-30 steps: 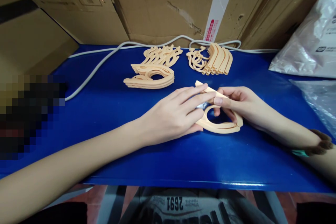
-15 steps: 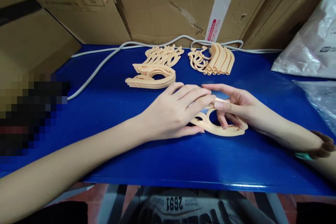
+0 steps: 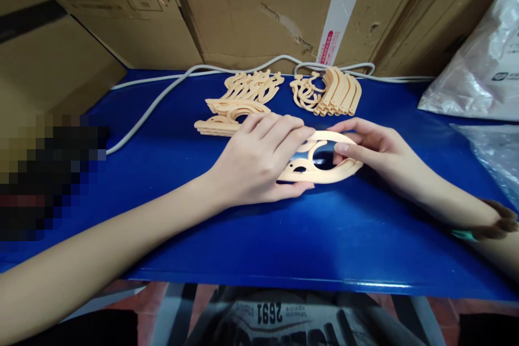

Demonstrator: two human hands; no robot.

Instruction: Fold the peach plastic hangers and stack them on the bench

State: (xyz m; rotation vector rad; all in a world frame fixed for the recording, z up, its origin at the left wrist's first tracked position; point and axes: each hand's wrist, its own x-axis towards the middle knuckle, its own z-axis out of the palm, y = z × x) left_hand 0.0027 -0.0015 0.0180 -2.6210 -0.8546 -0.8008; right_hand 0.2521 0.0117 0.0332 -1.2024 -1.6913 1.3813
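Note:
A beige plastic folding hanger (image 3: 332, 175), curved with oval openings, is held just above or on the blue table; I cannot tell which. My left hand (image 3: 267, 157) lies over its left end, with the fingers on top and the thumb along the near edge. At the right end, my right hand (image 3: 365, 146) pinches the rim between thumb and fingers. Behind my left hand is a stack of similar folded hangers (image 3: 219, 128), partly covered by my fingers.
Beige hook-shaped parts (image 3: 253, 85) lie behind the stack. To the right is a pile of curved beige arms (image 3: 340, 92). A white cable (image 3: 162, 89) runs along the back by cardboard boxes (image 3: 259, 11). Plastic bags (image 3: 478, 75) sit at right.
Both hands have shifted the hanger left and away from me. My right fingers have drawn back from its opening to its right rim.

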